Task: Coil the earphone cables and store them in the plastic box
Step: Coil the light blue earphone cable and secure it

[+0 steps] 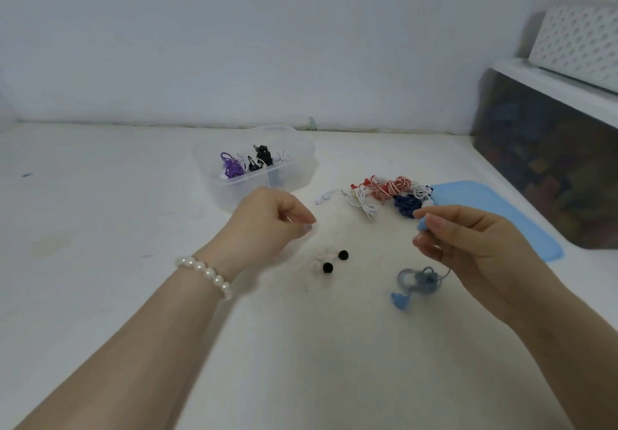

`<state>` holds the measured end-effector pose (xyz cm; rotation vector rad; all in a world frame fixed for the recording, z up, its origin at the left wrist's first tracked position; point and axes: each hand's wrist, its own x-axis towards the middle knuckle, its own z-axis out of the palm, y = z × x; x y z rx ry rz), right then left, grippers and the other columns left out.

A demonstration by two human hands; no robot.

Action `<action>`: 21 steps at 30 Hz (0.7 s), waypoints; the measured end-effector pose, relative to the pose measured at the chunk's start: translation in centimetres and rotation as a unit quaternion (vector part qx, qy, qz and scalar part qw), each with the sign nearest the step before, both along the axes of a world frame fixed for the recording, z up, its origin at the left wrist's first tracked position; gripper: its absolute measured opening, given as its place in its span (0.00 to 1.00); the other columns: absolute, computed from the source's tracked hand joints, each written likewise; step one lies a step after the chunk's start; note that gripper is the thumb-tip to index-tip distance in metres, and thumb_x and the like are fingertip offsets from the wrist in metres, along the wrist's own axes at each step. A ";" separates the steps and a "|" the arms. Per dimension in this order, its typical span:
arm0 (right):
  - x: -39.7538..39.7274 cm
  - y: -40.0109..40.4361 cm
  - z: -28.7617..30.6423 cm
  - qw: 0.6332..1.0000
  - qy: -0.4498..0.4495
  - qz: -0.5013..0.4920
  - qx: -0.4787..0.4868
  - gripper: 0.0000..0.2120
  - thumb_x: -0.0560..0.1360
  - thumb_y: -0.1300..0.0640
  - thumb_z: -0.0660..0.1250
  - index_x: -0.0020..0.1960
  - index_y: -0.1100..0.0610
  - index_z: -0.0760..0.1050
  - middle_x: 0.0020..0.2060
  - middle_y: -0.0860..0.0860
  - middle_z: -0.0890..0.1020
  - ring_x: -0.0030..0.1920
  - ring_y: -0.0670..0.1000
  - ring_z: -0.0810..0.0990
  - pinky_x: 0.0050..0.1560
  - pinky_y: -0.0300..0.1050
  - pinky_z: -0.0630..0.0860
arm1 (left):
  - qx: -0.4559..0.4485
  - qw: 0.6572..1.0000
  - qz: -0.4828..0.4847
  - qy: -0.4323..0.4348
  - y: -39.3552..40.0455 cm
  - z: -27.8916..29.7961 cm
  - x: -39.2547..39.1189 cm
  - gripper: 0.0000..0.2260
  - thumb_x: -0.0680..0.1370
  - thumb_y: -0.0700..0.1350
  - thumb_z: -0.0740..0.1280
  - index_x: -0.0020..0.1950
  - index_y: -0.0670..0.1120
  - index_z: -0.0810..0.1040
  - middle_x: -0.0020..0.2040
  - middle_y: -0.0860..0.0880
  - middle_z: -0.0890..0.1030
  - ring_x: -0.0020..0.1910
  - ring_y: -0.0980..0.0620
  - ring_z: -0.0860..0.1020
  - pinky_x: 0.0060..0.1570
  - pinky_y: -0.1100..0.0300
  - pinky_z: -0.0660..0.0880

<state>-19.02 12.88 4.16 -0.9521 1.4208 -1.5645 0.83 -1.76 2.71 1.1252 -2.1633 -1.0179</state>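
- Blue earphone (422,223) pinched in the right hand (475,245); its cable hangs in a blurred tangle (418,280) below that hand.
- Left hand (267,222), fingers curled, seems to hold something thin; I cannot tell what.
- Clear plastic box (234,192) on the white tabletop (100,228), beyond the left hand, holds purple, black and white coils.
- Red, white and navy earphones (391,192) lie right of the box.

On the desk (100,295) the plastic box (294,178) sits at the back with coiled earphones (247,162) in it. To its right lies a heap of earphones (388,192) beside a mat (495,208). Right of the mat stands a storage bin (551,162).
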 end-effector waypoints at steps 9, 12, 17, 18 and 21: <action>1.9 -0.3 -0.7 0.994 0.095 -0.023 0.044 0.09 0.62 0.56 0.69 0.42 0.56 0.81 0.33 0.53 0.84 0.34 0.48 0.82 0.47 0.45 0.79 | -0.083 0.989 -0.065 -0.100 2.1 -1.8 -2.4 0.07 0.75 0.44 0.66 0.49 0.48 0.82 0.44 0.52 0.75 0.43 0.53 0.74 0.48 0.62 0.70; 2.0 -0.4 -0.7 0.995 0.096 -0.020 0.038 0.08 0.62 0.56 0.69 0.41 0.56 0.81 0.33 0.52 0.84 0.34 0.48 0.82 0.46 0.43 0.79 | -0.063 0.992 -0.065 -0.093 1.3 -1.9 -2.2 0.08 0.75 0.41 0.65 0.50 0.47 0.82 0.45 0.49 0.78 0.42 0.53 0.74 0.47 0.63 0.70; 2.0 -0.3 -0.7 0.993 0.107 -0.019 0.040 0.04 0.66 0.61 0.69 0.41 0.56 0.81 0.32 0.53 0.84 0.34 0.48 0.82 0.44 0.40 0.79 | -0.010 0.994 -0.079 -0.072 0.2 -1.7 -1.6 0.11 0.74 0.37 0.64 0.48 0.49 0.83 0.38 0.54 0.77 0.33 0.60 0.72 0.35 0.72 0.68; 2.0 -0.3 -0.7 0.993 0.109 -0.018 0.038 0.04 0.66 0.61 0.69 0.41 0.56 0.81 0.32 0.53 0.84 0.33 0.48 0.81 0.44 0.40 0.79 | 0.008 0.995 -0.082 -0.063 0.0 -1.7 -1.5 0.13 0.74 0.35 0.63 0.47 0.50 0.82 0.37 0.55 0.78 0.32 0.61 0.73 0.33 0.73 0.68; 2.0 -0.3 -0.7 0.994 0.105 -0.021 0.034 0.08 0.62 0.56 0.69 0.40 0.56 0.81 0.32 0.53 0.84 0.33 0.48 0.81 0.44 0.40 0.78 | 0.054 0.995 -0.088 -0.013 -0.5 -1.6 -1.1 0.17 0.74 0.30 0.60 0.45 0.51 0.80 0.40 0.55 0.80 0.31 0.66 0.75 0.36 0.72 0.71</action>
